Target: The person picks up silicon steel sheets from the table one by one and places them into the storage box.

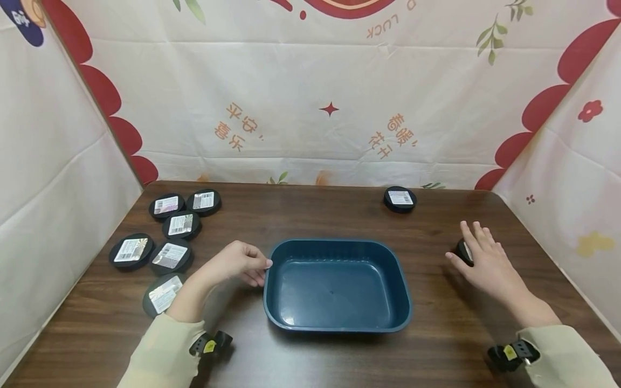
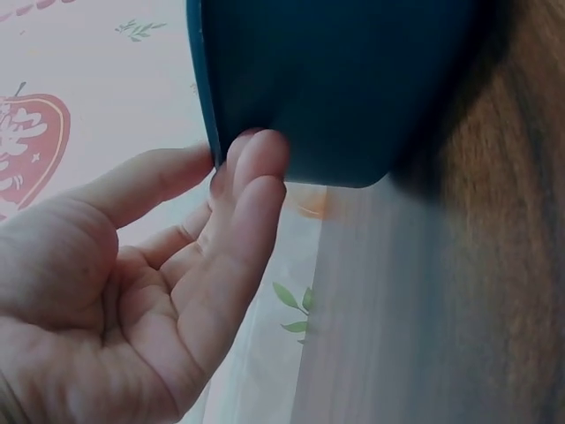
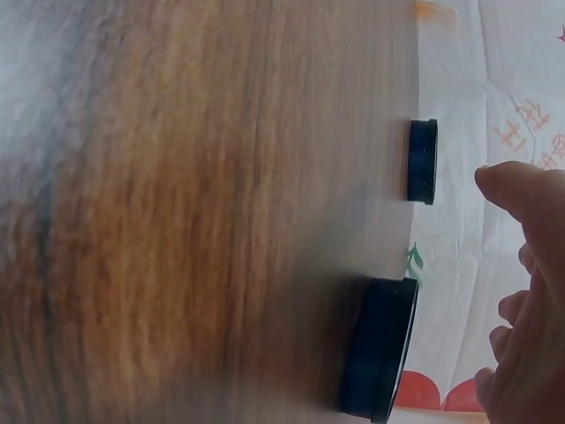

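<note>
My left hand [image 1: 239, 264] pinches the left rim of a dark blue plastic basin [image 1: 335, 293], thumb at the top edge and fingers against the outer wall. In the left wrist view the basin's wall [image 2: 327, 88] rises past the fingertips. Over on the right, my right hand [image 1: 492, 272] is spread above a flat round black container [image 1: 462, 252] with a pale label, partly hidden under the fingers. The right wrist view has this container [image 3: 380, 353] on the table, with a gap between it and the fingers.
Several similar black containers [image 1: 170, 255] with barcode labels lie in a group on the table's left side. One more black container [image 1: 400, 199] sits near the back edge, right of the middle. Printed white cloth [image 1: 310, 75] encloses the brown wooden table [image 1: 310, 358] at back and sides.
</note>
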{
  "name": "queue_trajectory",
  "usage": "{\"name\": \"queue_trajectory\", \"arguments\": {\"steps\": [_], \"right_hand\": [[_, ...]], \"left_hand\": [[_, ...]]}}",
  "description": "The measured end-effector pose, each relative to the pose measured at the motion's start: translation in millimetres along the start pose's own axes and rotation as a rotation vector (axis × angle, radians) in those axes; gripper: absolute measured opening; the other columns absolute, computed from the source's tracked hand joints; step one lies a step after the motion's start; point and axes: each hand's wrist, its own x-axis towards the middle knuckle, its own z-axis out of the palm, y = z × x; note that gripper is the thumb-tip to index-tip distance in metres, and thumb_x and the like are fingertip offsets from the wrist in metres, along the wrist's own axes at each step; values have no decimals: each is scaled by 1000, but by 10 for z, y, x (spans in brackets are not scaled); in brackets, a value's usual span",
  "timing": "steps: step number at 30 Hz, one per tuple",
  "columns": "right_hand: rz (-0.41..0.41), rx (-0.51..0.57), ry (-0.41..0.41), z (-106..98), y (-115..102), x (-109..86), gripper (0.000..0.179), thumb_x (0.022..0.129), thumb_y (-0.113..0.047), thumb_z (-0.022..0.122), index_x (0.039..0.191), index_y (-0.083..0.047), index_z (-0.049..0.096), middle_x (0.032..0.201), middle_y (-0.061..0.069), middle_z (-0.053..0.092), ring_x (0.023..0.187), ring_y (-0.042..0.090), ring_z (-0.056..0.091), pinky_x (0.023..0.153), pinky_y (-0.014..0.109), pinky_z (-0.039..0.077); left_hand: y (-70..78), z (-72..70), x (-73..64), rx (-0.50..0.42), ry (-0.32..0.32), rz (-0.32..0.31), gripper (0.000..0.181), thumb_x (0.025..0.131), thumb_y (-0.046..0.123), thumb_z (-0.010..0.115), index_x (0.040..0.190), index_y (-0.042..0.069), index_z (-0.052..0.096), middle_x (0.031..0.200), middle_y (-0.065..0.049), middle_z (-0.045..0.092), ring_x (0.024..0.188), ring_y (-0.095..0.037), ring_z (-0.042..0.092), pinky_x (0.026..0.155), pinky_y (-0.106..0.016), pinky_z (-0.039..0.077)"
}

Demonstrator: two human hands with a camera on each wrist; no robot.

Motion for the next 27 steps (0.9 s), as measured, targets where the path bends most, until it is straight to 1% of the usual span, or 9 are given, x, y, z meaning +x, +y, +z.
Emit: {"name": "queue_trajectory", "arguments": {"steps": [6,12,17,23,27], "right_hand": [[3,7,29,-10,30,-16,82,94,-43,49,148,-1,3,147,36,1,136,47,-5,106,63,-2],[13,20,34,-19,117,-82,84,94,-43,50,148,-1,1,146,36,0,136,48,-6,105,64,-1],[25,36,41,8,203,-105,86,93,-42,51,148,-1,-1,145,37,-1,134,49,-8,102,67,-1],[2,55,85,41,275,-96,86,92,-38,54,147,1,1,144,39,0,134,51,-7,101,69,0],[-4,71,100,44,320,-100,86,92,-36,55,147,3,1,143,41,-1,133,52,-10,100,69,-3]], "left_hand": [[5,12,8,-1,41,-20,18,88,11,61,88,-6,66,66,-10,64,59,-17,64,59,-33,56],[12,49,2,-45,33,-30,19,89,9,58,91,-9,64,65,-10,63,57,-15,63,59,-31,55],[14,58,5,-76,46,-32,20,88,9,60,94,-10,64,65,-9,62,56,-13,62,60,-31,56],[2,67,9,-99,112,-30,20,88,8,61,93,-11,63,64,-9,61,54,-13,61,58,-30,56],[-20,80,-8,-109,124,-28,19,88,9,61,93,-10,64,64,-9,61,54,-13,61,57,-30,55]]}}
